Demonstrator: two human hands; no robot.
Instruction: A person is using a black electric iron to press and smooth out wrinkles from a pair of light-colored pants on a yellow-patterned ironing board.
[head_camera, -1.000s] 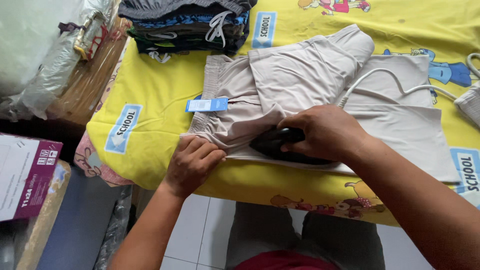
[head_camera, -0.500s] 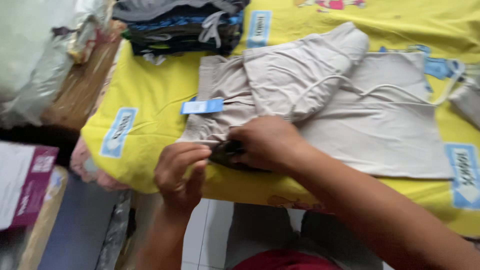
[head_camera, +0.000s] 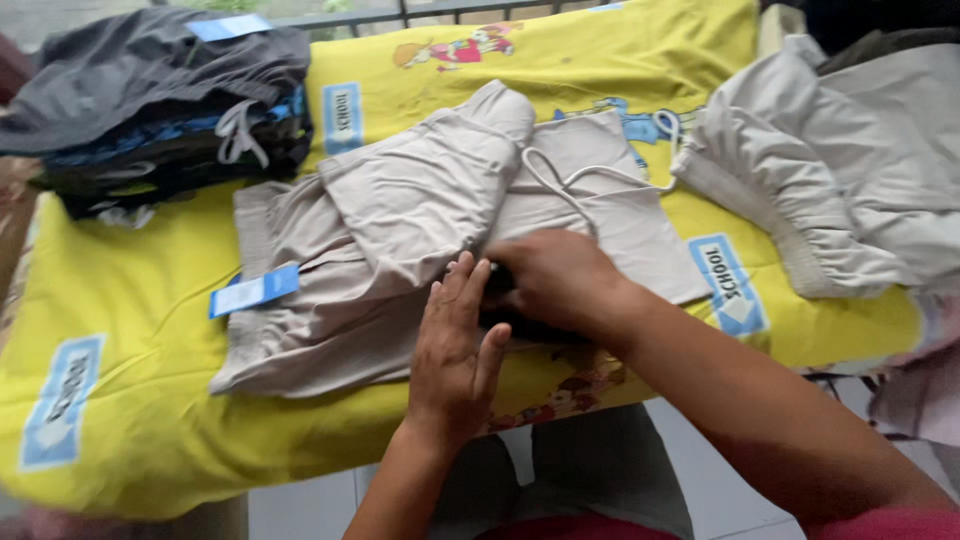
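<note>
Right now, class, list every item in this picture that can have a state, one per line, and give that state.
Beige shorts: partly folded, lying flat on the yellow cloth.
White drawstring: loose, untied.
Blue tag: attached at the waistband, lying flat.
Dark clothes stack: folded, piled.
Second beige garment: unfolded, crumpled.
Left hand: open, flat on the shorts.
Right hand: closed over a dark object, mostly hidden.
</note>
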